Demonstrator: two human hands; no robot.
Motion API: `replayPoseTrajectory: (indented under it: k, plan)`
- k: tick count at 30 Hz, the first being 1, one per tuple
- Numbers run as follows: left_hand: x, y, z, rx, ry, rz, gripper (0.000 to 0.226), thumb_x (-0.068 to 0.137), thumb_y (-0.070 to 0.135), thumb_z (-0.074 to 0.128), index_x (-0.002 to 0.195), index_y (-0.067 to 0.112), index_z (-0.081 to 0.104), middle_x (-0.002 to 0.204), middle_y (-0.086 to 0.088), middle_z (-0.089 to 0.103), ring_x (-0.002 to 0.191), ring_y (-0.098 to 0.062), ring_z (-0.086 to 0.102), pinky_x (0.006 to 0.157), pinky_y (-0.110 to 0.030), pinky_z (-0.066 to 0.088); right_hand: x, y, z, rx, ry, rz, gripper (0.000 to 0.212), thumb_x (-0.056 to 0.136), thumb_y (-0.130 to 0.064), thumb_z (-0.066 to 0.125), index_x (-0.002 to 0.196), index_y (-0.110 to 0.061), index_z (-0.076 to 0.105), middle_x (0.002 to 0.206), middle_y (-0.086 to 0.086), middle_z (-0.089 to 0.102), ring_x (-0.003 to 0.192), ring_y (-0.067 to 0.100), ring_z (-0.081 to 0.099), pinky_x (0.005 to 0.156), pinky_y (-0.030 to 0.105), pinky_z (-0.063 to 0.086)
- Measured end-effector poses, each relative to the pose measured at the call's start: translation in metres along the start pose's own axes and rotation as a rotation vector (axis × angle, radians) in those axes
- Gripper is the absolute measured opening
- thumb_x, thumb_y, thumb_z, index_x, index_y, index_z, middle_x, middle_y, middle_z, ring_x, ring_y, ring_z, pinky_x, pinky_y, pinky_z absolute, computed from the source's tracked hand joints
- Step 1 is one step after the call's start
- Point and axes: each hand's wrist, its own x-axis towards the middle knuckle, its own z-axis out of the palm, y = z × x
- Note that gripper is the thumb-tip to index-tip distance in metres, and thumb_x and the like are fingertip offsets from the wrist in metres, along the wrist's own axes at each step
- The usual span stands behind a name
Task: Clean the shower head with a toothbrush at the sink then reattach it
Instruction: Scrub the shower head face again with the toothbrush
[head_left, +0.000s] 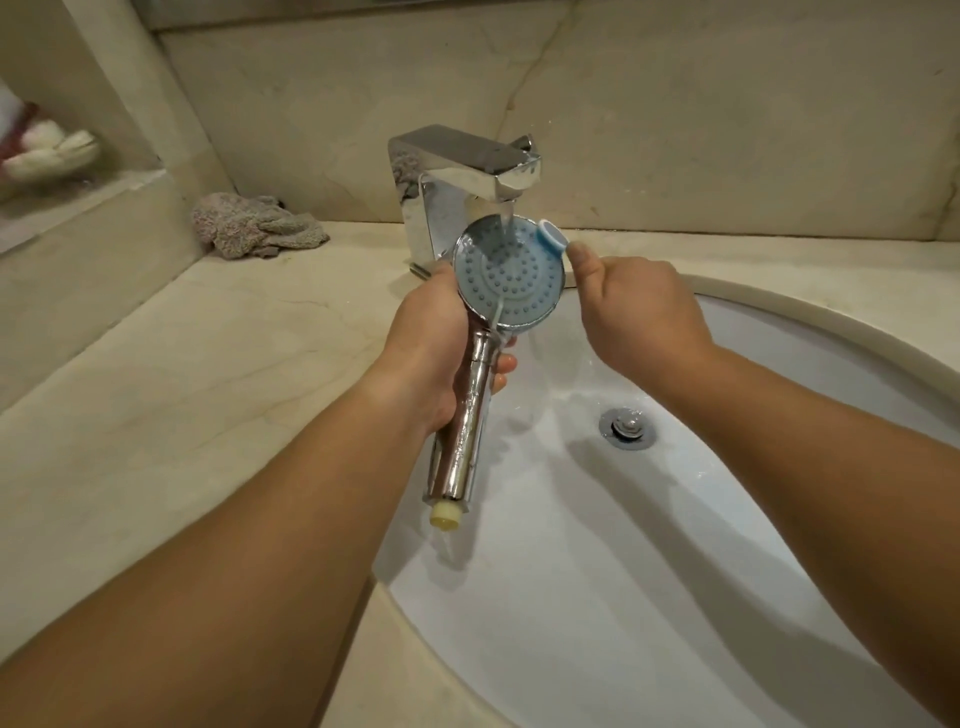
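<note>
The chrome shower head has a round pale-blue nozzle face turned up toward me, directly under the running faucet. My left hand is wrapped around its chrome handle just below the face; a cream threaded end sticks out at the bottom. My right hand is closed around a toothbrush; only its blue and white head shows past my thumb, touching the upper right rim of the face. Water falls onto the face and streams off into the white sink.
A chrome drain plug sits in the basin. A crumpled grey-pink cloth lies on the beige marble counter left of the faucet. A ledge at far left carries a blurred white and red thing.
</note>
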Motion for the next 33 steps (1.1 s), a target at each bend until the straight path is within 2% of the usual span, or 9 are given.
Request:
replayPoseTrajectory:
  k: [4,7,13,17,20,24,27,29,33]
  plan:
    - [0.002,-0.002,0.001,0.039,0.03,-0.021,0.054,0.105,0.055,0.036,0.107,0.013,0.07,0.079,-0.015,0.07,0.062,-0.027,0.062,0.056,-0.031,0.05,-0.003,-0.017,0.0,-0.071,-0.023,-0.116,0.072,0.099,-0.065,0.011,0.07,-0.018,0.058,0.063,0.004,0.054,0.059,0.021,0.049,0.051,0.031,0.034]
    - [0.002,-0.002,0.0,0.01,0.019,-0.008,0.052,0.105,0.053,0.039,0.104,0.013,0.072,0.077,-0.013,0.071,0.063,-0.027,0.062,0.058,-0.033,0.048,-0.018,-0.022,0.003,-0.161,-0.074,-0.208,0.077,0.095,-0.068,0.004,0.077,-0.02,0.063,0.062,0.004,0.055,0.058,0.02,0.053,0.053,0.032,0.045]
    - [0.001,-0.002,-0.003,0.008,0.037,-0.011,0.052,0.104,0.058,0.04,0.106,0.018,0.072,0.085,-0.014,0.076,0.069,-0.028,0.065,0.062,-0.034,0.052,-0.025,0.003,-0.005,-0.159,-0.081,-0.32,0.063,0.096,-0.065,0.011,0.063,-0.022,0.043,0.055,0.0,0.048,0.053,0.017,0.046,0.05,0.03,0.03]
    - [0.0,-0.004,-0.001,0.014,0.04,-0.051,0.054,0.103,0.061,0.039,0.108,0.016,0.069,0.086,-0.016,0.073,0.063,-0.029,0.065,0.06,-0.034,0.051,-0.021,0.024,-0.014,0.011,-0.069,-0.189,0.064,0.09,-0.073,0.034,0.062,-0.017,0.045,0.055,0.002,0.049,0.051,0.019,0.045,0.049,0.03,0.029]
    - [-0.002,-0.002,-0.002,-0.014,0.034,-0.057,0.054,0.104,0.059,0.039,0.105,0.013,0.069,0.082,-0.017,0.069,0.061,-0.027,0.062,0.058,-0.032,0.049,-0.01,0.027,-0.014,0.256,-0.06,-0.033,0.043,0.094,-0.049,0.055,0.068,-0.016,0.05,0.06,0.0,0.05,0.059,0.021,0.046,0.054,0.032,0.034]
    - [-0.003,-0.003,-0.003,-0.033,0.021,-0.056,0.054,0.104,0.056,0.04,0.109,0.011,0.069,0.082,-0.018,0.068,0.061,-0.028,0.061,0.059,-0.033,0.049,0.005,0.015,-0.011,0.349,-0.1,0.025,0.038,0.101,-0.036,0.045,0.089,-0.009,0.069,0.063,0.001,0.054,0.063,0.021,0.05,0.057,0.032,0.037]
    - [-0.004,-0.005,-0.006,-0.015,0.04,-0.053,0.053,0.104,0.055,0.042,0.11,0.011,0.071,0.084,-0.019,0.07,0.06,-0.028,0.063,0.059,-0.035,0.05,0.016,0.0,-0.012,0.34,-0.067,0.004,0.045,0.102,-0.034,0.039,0.099,-0.001,0.069,0.083,0.015,0.067,0.08,0.032,0.06,0.07,0.038,0.047]
    - [-0.006,-0.006,-0.007,-0.007,0.047,-0.059,0.051,0.104,0.054,0.042,0.11,0.012,0.071,0.086,-0.02,0.07,0.061,-0.028,0.063,0.059,-0.035,0.051,0.026,-0.009,-0.013,0.334,-0.055,-0.006,0.042,0.102,-0.031,0.039,0.097,-0.001,0.068,0.082,0.018,0.066,0.079,0.037,0.058,0.068,0.041,0.046]
    - [-0.011,-0.007,-0.007,0.007,0.068,-0.072,0.051,0.104,0.056,0.041,0.105,0.015,0.071,0.085,-0.018,0.072,0.065,-0.029,0.065,0.063,-0.036,0.053,0.046,-0.022,-0.018,0.407,-0.024,0.056,0.032,0.1,-0.027,0.039,0.076,-0.016,0.057,0.067,0.002,0.052,0.067,0.025,0.049,0.057,0.033,0.035]
